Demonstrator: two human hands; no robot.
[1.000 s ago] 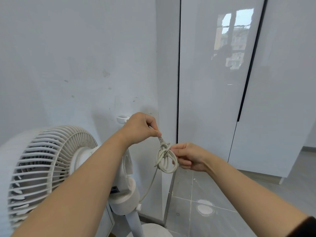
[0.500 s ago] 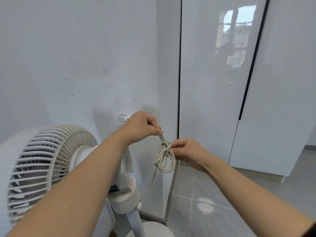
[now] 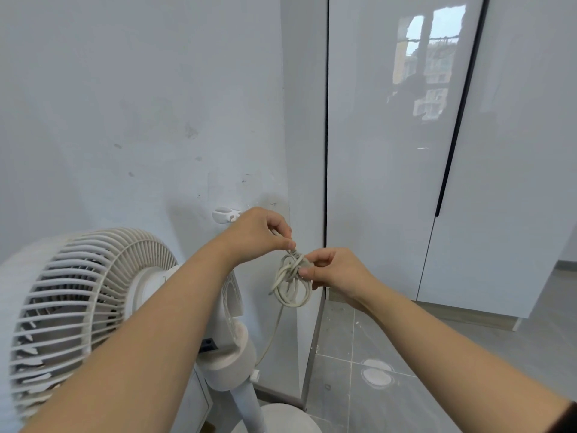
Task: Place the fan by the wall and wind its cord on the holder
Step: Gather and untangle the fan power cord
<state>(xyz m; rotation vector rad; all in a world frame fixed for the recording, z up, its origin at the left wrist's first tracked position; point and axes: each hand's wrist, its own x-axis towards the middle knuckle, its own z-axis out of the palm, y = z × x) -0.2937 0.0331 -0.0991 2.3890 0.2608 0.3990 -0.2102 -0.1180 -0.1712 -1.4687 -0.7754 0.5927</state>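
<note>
A white pedestal fan [image 3: 81, 310] stands at the lower left, close to the white wall [image 3: 125, 104]. Its pale cord [image 3: 292, 285] is gathered into a small coil of loops in front of me, and one strand trails down to the fan's neck. My left hand [image 3: 259, 234] pinches the cord's end just above the coil. My right hand [image 3: 334, 270] grips the coil from the right side. A small white holder [image 3: 225, 214] sticks out of the wall just behind my left hand; no cord is on it.
Glossy white cabinet doors [image 3: 406, 151] with dark gaps fill the right side. Grey floor tiles [image 3: 406, 354] lie below, with a round white mark [image 3: 377, 373]. The fan's round base [image 3: 281, 421] sits at the bottom edge.
My right hand has risen and closed in on the coil, nearer my left hand. The coil looks tighter. The view has shifted slightly.
</note>
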